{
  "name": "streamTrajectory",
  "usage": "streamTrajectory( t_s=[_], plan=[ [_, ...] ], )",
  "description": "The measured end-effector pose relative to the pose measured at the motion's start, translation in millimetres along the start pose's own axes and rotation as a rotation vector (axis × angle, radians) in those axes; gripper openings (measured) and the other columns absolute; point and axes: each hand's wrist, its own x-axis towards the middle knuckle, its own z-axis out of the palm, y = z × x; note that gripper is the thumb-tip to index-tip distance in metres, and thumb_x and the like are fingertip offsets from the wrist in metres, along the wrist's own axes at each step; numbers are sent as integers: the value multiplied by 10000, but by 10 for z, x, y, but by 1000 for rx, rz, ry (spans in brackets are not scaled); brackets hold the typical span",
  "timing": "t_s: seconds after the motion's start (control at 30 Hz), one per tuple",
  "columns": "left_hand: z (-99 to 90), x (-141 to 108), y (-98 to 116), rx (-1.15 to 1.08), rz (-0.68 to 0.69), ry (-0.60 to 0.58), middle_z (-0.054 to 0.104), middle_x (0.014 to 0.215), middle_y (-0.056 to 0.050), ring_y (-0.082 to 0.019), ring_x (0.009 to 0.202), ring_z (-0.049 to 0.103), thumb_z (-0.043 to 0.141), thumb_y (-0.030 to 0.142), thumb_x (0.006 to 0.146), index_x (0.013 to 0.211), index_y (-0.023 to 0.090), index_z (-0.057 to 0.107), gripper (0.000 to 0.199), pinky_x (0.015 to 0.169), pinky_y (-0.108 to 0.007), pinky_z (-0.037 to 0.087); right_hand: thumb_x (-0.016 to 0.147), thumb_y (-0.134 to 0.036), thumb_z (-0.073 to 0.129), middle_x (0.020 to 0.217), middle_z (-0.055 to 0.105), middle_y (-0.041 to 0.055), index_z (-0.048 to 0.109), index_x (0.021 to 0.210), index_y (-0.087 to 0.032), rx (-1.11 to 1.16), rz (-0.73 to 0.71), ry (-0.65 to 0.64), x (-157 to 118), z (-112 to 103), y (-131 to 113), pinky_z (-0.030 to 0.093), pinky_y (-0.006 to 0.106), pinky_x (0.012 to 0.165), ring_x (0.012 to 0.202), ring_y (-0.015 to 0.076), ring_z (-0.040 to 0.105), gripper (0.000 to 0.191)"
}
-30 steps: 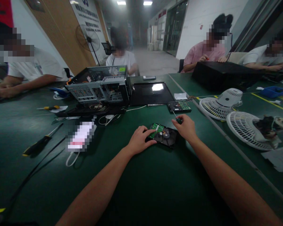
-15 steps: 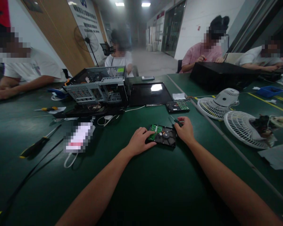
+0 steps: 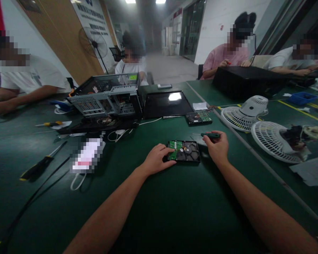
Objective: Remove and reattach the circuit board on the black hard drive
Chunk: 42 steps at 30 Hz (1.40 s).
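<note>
A hard drive (image 3: 188, 151) with a green circuit board on its left part lies flat on the green table (image 3: 159, 197). My left hand (image 3: 159, 158) grips the left end of this drive between thumb and fingers. Just right of the drive, my right hand (image 3: 217, 145) holds a small screwdriver (image 3: 211, 135) by its dark green handle, its thin shaft pointing left above the drive's far edge. Farther back, a second hard drive (image 3: 199, 118) rests on the table.
An opened computer case (image 3: 106, 100) and a black panel (image 3: 166, 105) stand beyond. A phone (image 3: 87, 154) and a larger screwdriver (image 3: 41, 165) lie left. White fan parts (image 3: 274, 141) and a black box (image 3: 247, 81) are right. Several people sit around the table.
My right hand has moved right, away from the drive, and the screwdriver now lies nearly level. The drive has turned slightly straighter under my left hand. The view has shifted a little.
</note>
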Motion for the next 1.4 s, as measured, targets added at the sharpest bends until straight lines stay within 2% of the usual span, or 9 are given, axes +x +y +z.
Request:
streamTrajectory(
  t_s=[0.1, 0.17, 0.27, 0.33, 0.43, 0.53, 0.63, 0.83, 1.4],
  plan=[
    [13, -2, -12, -5, 0, 0, 622, 994, -56, -245, 961, 567, 730, 516, 878, 1275, 236, 644, 494, 857, -405, 498, 790, -435, 793, 1070, 727, 94, 545, 1132, -208, 95, 6, -30, -37, -27, -129, 588, 407, 791, 812, 211, 720, 480],
    [14, -5, -15, -11, 2, -4, 624, 1000, -58, -247, 967, 566, 729, 516, 880, 1288, 240, 639, 501, 856, -405, 499, 828, -454, 770, 1048, 724, 81, 559, 1149, -210, 71, -17, -45, -86, -16, -241, 588, 378, 752, 780, 196, 711, 456],
    [2, -7, -13, -15, 4, -2, 625, 988, -58, -249, 967, 566, 725, 511, 884, 1297, 243, 637, 500, 854, -405, 500, 884, -475, 721, 889, 702, 23, 551, 1175, -221, 25, -15, -130, -207, 33, -411, 570, 332, 658, 692, 179, 685, 421],
    [-11, -6, -10, -22, 8, 0, 625, 980, -57, -248, 963, 567, 722, 513, 886, 1298, 244, 639, 499, 853, -404, 500, 945, -484, 641, 809, 681, -4, 511, 1174, -232, 73, 13, -218, -299, 75, -504, 563, 322, 617, 638, 175, 670, 364],
    [-33, -1, -1, -31, 8, -1, 622, 983, -56, -246, 961, 567, 718, 509, 886, 1294, 247, 642, 490, 851, -403, 501, 971, -466, 603, 1033, 716, 62, 492, 1162, -242, 101, 5, -306, -398, 121, -589, 578, 333, 626, 698, 177, 698, 314],
    [-46, 4, 20, -25, 1, -5, 617, 989, -58, -250, 968, 565, 711, 500, 888, 1297, 251, 638, 485, 852, -406, 505, 951, -414, 634, 1183, 694, 99, 512, 1178, -242, 4, -76, -340, -435, 127, -611, 601, 378, 742, 857, 205, 716, 310],
    [-44, 5, 39, -8, -12, 5, 609, 1041, -68, -260, 1013, 556, 710, 500, 882, 1310, 261, 628, 496, 877, -417, 506, 946, -387, 626, 1138, 704, 102, 514, 1206, -239, -72, -152, -324, -440, 109, -621, 598, 417, 801, 916, 231, 715, 320],
    [-27, 0, 28, 2, -27, -4, 593, 1083, -70, -269, 1055, 543, 705, 518, 876, 1326, 280, 613, 517, 885, -420, 510, 939, -388, 622, 1034, 712, 71, 522, 1206, -235, -243, -246, -214, -449, 88, -686, 571, 385, 745, 764, 206, 699, 323],
    [-25, -5, 26, -11, -31, 5, 587, 1088, -71, -269, 1056, 540, 714, 495, 881, 1323, 291, 612, 497, 894, -429, 506, 948, -377, 601, 1013, 715, 62, 516, 1213, -243, -333, -321, -213, -450, 73, -697, 544, 369, 708, 682, 193, 651, 309]
  ],
)
